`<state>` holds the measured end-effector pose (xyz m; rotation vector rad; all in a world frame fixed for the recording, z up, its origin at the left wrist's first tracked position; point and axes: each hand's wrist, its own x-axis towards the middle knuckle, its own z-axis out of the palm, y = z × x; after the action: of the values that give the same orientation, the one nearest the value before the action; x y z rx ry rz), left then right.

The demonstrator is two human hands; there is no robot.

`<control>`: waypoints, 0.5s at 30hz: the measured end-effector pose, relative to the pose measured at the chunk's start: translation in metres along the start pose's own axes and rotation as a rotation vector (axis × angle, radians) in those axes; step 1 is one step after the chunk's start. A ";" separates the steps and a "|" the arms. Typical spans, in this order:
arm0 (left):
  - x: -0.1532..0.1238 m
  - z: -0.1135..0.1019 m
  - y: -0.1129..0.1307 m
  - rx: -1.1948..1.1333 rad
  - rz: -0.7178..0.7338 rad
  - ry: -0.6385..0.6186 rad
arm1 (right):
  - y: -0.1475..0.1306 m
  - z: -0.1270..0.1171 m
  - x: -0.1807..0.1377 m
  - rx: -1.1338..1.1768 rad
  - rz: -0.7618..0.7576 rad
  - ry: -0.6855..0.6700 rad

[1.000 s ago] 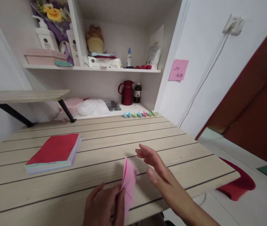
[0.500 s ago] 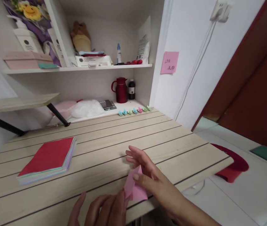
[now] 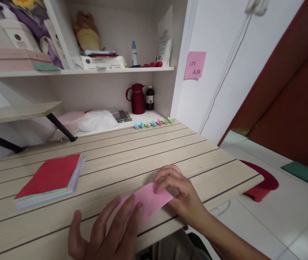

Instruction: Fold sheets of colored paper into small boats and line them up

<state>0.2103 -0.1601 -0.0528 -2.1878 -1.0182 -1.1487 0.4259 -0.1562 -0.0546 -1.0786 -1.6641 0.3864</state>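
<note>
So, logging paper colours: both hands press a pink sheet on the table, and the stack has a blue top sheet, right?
No: the head view shows the stack topped red, not blue. The left hand and right hand do press the pink sheet.

Wooden table (image 3: 143,151), paper stack (image 3: 49,177), pink sheet (image 3: 148,198)

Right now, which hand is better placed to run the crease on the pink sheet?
Right hand, likely: fingertips curl on the far edge of the pink sheet, free to slide; the left hand lies flat, pinning the near end.
</note>
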 end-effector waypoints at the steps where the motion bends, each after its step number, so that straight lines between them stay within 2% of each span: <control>1: -0.003 0.001 0.000 -0.007 0.006 -0.026 | 0.002 -0.005 -0.002 -0.139 -0.121 -0.024; 4: -0.019 0.008 -0.002 -0.110 0.048 -0.125 | 0.004 -0.017 -0.011 -0.424 -0.335 -0.218; 7: -0.039 0.015 -0.001 -0.230 0.107 -0.155 | 0.003 -0.024 -0.016 -0.484 -0.357 -0.437; 9: -0.048 0.017 -0.001 -0.251 0.132 -0.152 | 0.005 -0.025 -0.015 -0.457 -0.325 -0.531; 12: -0.052 0.017 -0.002 -0.162 0.189 -0.225 | 0.012 -0.023 -0.007 -0.384 -0.266 -0.566; 15: -0.050 0.016 -0.001 -0.056 0.161 -0.362 | 0.021 -0.020 0.007 -0.354 -0.237 -0.551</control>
<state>0.1987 -0.1690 -0.1035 -2.5296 -0.9356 -0.7330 0.4530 -0.1444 -0.0580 -1.0679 -2.3937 0.2489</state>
